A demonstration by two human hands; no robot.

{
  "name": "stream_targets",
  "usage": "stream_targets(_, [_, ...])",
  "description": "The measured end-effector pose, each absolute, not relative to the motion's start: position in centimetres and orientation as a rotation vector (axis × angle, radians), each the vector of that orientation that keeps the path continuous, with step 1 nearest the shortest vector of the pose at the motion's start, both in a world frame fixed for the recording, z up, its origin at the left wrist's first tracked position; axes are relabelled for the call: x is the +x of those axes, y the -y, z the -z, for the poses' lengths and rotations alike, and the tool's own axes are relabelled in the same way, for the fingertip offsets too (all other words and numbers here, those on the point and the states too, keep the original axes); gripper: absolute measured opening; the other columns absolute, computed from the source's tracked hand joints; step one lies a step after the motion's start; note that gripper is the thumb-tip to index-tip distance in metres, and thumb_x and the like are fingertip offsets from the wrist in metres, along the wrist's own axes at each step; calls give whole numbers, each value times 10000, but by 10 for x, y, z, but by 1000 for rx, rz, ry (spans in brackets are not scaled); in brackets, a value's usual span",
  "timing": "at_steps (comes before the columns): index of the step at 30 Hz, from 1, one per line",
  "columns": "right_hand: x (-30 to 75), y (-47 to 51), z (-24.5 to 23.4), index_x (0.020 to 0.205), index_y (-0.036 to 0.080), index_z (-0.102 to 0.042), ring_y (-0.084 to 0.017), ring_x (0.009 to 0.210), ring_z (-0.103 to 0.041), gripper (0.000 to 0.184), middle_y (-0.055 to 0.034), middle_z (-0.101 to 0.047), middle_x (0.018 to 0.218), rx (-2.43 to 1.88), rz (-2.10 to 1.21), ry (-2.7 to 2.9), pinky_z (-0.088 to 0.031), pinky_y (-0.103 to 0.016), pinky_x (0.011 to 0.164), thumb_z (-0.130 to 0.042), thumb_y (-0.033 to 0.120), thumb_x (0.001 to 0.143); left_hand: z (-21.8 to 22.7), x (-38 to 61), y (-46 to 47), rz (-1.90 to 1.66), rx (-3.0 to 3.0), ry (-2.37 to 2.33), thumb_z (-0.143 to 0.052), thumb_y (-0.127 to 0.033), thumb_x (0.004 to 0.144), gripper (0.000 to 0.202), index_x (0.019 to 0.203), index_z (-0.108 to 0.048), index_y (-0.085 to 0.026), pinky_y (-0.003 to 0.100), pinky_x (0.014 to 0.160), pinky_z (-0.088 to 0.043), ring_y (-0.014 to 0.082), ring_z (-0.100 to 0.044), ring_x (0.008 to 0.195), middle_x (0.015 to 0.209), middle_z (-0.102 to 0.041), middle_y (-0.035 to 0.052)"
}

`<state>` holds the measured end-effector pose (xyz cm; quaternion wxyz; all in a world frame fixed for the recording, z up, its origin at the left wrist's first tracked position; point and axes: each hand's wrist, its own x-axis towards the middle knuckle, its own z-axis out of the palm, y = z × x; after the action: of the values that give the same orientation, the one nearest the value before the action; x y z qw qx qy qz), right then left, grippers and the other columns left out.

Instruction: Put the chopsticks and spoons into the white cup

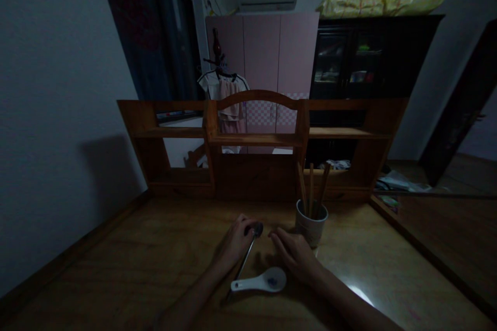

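My left hand rests on the wooden desk with its fingers closed on the bowl end of a metal spoon, whose handle runs back toward me. My right hand lies flat on the desk beside it, fingers stretched out, holding nothing. A white ceramic soup spoon lies just in front of my wrists. To the right of my right hand stands a white cup holding several wooden chopsticks.
A low wooden shelf unit stands along the desk's far edge. A white wall lies to the left. Behind are a pink wardrobe, a dark cabinet and a clothes rack. The room is dim.
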<state>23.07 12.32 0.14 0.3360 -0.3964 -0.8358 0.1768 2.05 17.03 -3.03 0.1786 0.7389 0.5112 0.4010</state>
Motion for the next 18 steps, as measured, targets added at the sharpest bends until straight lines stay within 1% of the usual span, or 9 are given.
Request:
stream_targets(2, [231,-123,-2,900,200,-531,-137,639,-585,276,-15,-612,736,-1038,-466,2176,-356,-239,607,-315,331,1013,27,21,-170,-1171,2065,-1425,-505,-127,799,280,973,-705,-219,298,863,-457,171,-589,910,949,-619,49])
stream_targets(4, [230,-122,-3,903,201,-528,-136,635,-582,270,-11,-607,730,-1040,-472,2175,-354,-238,602,-317,329,1012,23,21,-171,-1227,2002,-1420,-525,-137,789,262,968,-703,-203,310,861,-470,177,-602,914,957,-639,58])
stream_targets(8, [230,-123,-3,879,196,-524,-134,621,-569,265,-12,-597,716,-1041,-468,2151,-349,-236,591,-329,324,1006,18,21,-175,-1339,1785,-1365,-583,-225,774,219,945,-712,-181,321,816,-515,186,-639,891,965,-668,75])
stream_targets(12, [229,-125,-1,868,188,-534,-135,608,-562,268,-16,-597,705,-1037,-468,2122,-350,-238,587,-346,329,997,16,21,-177,-1412,1627,-1321,-633,-313,742,253,924,-718,-159,321,789,-543,200,-668,878,976,-692,95])
stream_targets(16, [228,-125,-1,873,188,-540,-134,605,-565,252,-15,-602,705,-1038,-486,2095,-347,-238,580,-360,320,991,15,19,-180,-1436,1569,-1333,-654,-336,736,298,953,-718,-143,335,781,-541,217,-681,849,955,-718,109])
stream_targets(18, [228,-126,-1,869,186,-548,-135,607,-565,250,-19,-607,708,-1036,-487,2082,-351,-239,581,-368,313,987,13,14,-184,-1484,1554,-1358,-655,-347,741,302,953,-718,-142,338,805,-527,220,-672,871,962,-711,107])
